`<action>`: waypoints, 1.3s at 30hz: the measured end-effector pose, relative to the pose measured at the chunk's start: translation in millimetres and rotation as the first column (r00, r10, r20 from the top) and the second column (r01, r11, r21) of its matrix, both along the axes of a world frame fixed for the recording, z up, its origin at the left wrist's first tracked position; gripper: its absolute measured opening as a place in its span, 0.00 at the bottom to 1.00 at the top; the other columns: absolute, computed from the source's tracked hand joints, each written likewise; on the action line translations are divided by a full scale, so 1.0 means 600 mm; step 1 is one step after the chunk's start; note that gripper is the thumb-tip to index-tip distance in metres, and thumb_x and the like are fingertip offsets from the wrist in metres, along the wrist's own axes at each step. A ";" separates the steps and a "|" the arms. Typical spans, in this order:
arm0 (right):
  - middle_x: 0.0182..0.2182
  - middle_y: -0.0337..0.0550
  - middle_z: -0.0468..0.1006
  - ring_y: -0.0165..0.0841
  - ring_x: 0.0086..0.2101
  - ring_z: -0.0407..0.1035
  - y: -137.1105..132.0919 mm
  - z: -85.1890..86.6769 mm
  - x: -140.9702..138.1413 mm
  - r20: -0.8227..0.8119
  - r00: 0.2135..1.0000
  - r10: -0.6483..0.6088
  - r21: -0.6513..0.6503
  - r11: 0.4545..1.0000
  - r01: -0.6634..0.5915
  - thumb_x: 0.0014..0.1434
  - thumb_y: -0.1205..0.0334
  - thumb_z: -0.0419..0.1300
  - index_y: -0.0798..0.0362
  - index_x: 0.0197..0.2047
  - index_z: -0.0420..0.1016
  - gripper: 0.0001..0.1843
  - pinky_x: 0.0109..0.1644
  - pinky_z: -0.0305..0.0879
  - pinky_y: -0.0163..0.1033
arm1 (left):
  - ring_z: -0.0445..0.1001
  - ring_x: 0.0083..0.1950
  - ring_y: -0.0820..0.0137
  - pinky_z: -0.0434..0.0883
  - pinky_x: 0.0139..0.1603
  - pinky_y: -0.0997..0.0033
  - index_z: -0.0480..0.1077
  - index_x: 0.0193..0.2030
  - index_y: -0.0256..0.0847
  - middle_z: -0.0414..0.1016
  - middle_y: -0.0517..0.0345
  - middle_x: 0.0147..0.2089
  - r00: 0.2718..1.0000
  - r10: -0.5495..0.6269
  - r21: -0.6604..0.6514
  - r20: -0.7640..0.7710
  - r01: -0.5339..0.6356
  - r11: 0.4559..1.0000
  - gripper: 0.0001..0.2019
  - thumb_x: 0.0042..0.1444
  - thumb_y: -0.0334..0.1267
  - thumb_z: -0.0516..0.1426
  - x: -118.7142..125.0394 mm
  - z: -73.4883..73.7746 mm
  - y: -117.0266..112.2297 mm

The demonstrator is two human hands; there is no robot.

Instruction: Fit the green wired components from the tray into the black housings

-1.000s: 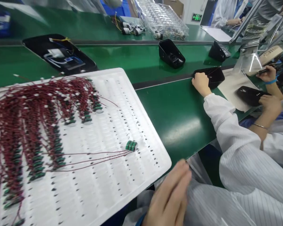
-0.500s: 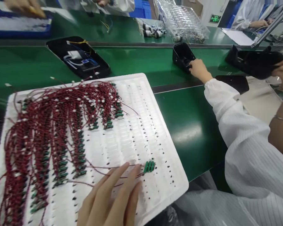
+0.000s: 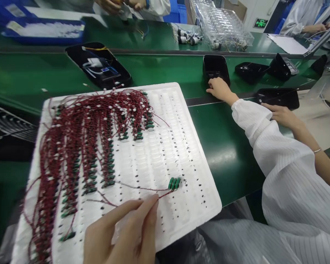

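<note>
My left hand (image 3: 123,233) is closed in a pinch on a thin dark red wire (image 3: 165,194). That wire runs to a small cluster of green circuit boards (image 3: 174,183) on the white foam tray (image 3: 210,198). Rows of similar boards with bundled red wires (image 3: 71,128) and white plugs fill the tray's left and back. My right hand (image 3: 220,90), in a white sleeve, has its fingers curled at the near rim of an open black housing (image 3: 216,65). Its fingertips are partly hidden, and the housing's inside is dark.
A black shell with wires (image 3: 99,66) lies behind the tray. At right, a co-worker's hand (image 3: 284,116) with a bracelet is beside a flat black cover (image 3: 279,98). Other black housings (image 3: 251,71), a blue bin (image 3: 46,31) and clear plastic trays (image 3: 222,25) stand farther back.
My left fingers have closed on the wire and lifted it. The housing at my right hand has turned more upright in view. The co-worker's hand has left a black housing and moved lower left.
</note>
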State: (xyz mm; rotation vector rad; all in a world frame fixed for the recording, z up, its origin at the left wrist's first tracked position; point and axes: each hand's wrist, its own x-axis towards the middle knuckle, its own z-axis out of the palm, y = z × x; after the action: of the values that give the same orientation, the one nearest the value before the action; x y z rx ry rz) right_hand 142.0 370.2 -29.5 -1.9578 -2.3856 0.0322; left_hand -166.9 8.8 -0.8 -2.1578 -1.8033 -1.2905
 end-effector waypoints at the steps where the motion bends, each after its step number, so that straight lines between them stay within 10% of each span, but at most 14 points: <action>1: 0.55 0.63 0.76 0.47 0.56 0.66 0.001 0.001 -0.004 -0.011 1.000 0.016 0.033 0.999 -0.016 0.69 0.65 0.56 0.67 0.60 0.72 0.21 0.61 0.62 0.48 | 0.75 0.36 0.62 0.73 0.40 0.57 0.78 0.58 0.63 0.80 0.57 0.40 1.000 0.022 0.012 0.002 -0.022 1.000 0.22 0.60 0.35 0.62 0.005 0.005 0.000; 8: 0.51 0.59 0.76 0.44 0.51 0.68 -0.050 0.051 0.008 -0.027 0.992 0.127 0.255 0.960 -0.116 0.74 0.53 0.50 0.60 0.59 0.71 0.22 0.57 0.64 0.48 | 0.75 0.37 0.67 0.71 0.41 0.69 0.79 0.39 0.42 0.78 0.55 0.35 0.990 0.136 0.153 -0.024 -0.131 0.980 0.01 0.61 0.33 0.64 0.016 0.007 0.000; 14: 0.49 0.57 0.76 0.44 0.50 0.69 -0.280 0.106 0.017 0.116 0.992 0.051 0.229 0.970 -0.077 0.73 0.54 0.52 0.58 0.56 0.72 0.18 0.46 0.65 0.43 | 0.72 0.39 0.64 0.67 0.46 0.66 0.74 0.40 0.37 0.78 0.51 0.35 0.989 0.098 0.157 -0.108 -0.080 0.984 0.03 0.66 0.33 0.59 0.019 0.003 0.002; 19: 0.45 0.58 0.78 0.45 0.45 0.70 -0.428 0.052 0.042 0.143 0.989 -0.023 0.248 0.969 -0.013 0.72 0.57 0.50 0.60 0.52 0.74 0.18 0.38 0.65 0.42 | 0.71 0.43 0.61 0.64 0.48 0.64 0.73 0.42 0.39 0.79 0.48 0.40 0.991 0.006 0.090 -0.133 0.006 0.996 0.03 0.67 0.34 0.58 0.020 0.015 0.003; 26: 0.41 0.56 0.80 0.46 0.43 0.71 -0.444 -0.002 0.070 0.145 0.989 0.018 0.186 0.982 -0.045 0.71 0.57 0.55 0.61 0.49 0.77 0.16 0.40 0.69 0.45 | 0.70 0.40 0.62 0.59 0.43 0.63 0.75 0.48 0.44 0.78 0.56 0.39 0.962 -0.058 0.033 -0.267 0.069 0.997 0.11 0.71 0.45 0.54 0.021 0.014 0.005; 32: 0.54 0.59 0.78 0.48 0.51 0.71 -0.467 0.061 0.037 -0.009 0.989 0.145 0.246 0.959 -0.138 0.72 0.49 0.55 0.59 0.61 0.74 0.26 0.53 0.71 0.54 | 0.71 0.37 0.65 0.60 0.36 0.64 0.76 0.45 0.42 0.75 0.56 0.37 0.945 -0.108 0.001 -0.307 0.114 0.994 0.10 0.71 0.42 0.54 0.022 0.027 0.007; 35: 0.55 0.56 0.78 0.43 0.54 0.72 -0.493 0.109 -0.015 -0.232 0.892 0.387 0.225 0.914 -0.338 0.71 0.44 0.53 0.59 0.61 0.73 0.28 0.59 0.71 0.50 | 0.75 0.40 0.65 0.65 0.37 0.64 0.76 0.49 0.43 0.76 0.55 0.39 0.977 -0.133 -0.019 -0.165 0.131 0.991 0.08 0.68 0.37 0.57 0.032 0.039 0.002; 39: 0.54 0.48 0.81 0.32 0.53 0.75 -0.510 0.138 -0.095 -0.643 0.550 0.534 0.084 0.762 -0.642 0.71 0.48 0.57 0.55 0.59 0.74 0.23 0.59 0.71 0.36 | 0.76 0.45 0.63 0.69 0.45 0.61 0.77 0.54 0.54 0.77 0.56 0.43 0.986 -0.094 -0.007 0.137 0.096 0.995 0.14 0.63 0.35 0.62 0.060 0.054 -0.010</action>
State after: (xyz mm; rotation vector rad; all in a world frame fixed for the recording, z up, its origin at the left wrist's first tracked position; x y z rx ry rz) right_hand 84.9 64.3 53.1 -0.8134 -2.4213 0.8074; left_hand -131.1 2.9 31.8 -2.2390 -1.7808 -1.4853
